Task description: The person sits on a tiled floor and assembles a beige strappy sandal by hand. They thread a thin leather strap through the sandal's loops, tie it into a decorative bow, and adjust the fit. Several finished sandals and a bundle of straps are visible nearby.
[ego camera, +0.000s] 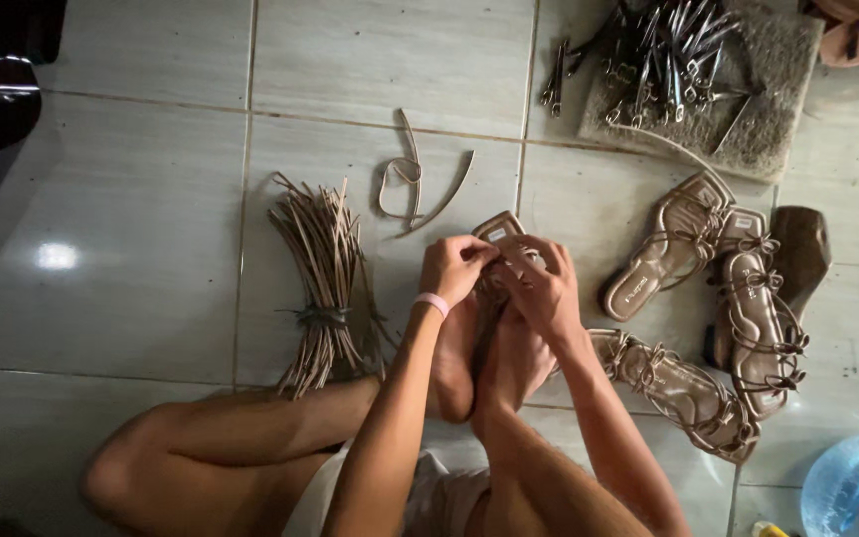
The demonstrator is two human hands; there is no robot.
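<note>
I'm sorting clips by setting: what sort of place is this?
Probably an informal home sandal-making spot on a tiled floor: a bundle of tan straps, finished strappy sandals, and metal tools piled on a mat.

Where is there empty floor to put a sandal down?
Bare tiles lie left of the strap bundle and above it, beside the loose strap. It is crowded on the right, among the finished sandals and the mat of metal tools.

A tan sandal sole [497, 231] stands tilted between the person's bare feet on the tiled floor, its squared end pointing away. Both hands cover its middle, so only the upper end shows, edged darker brown.
</note>
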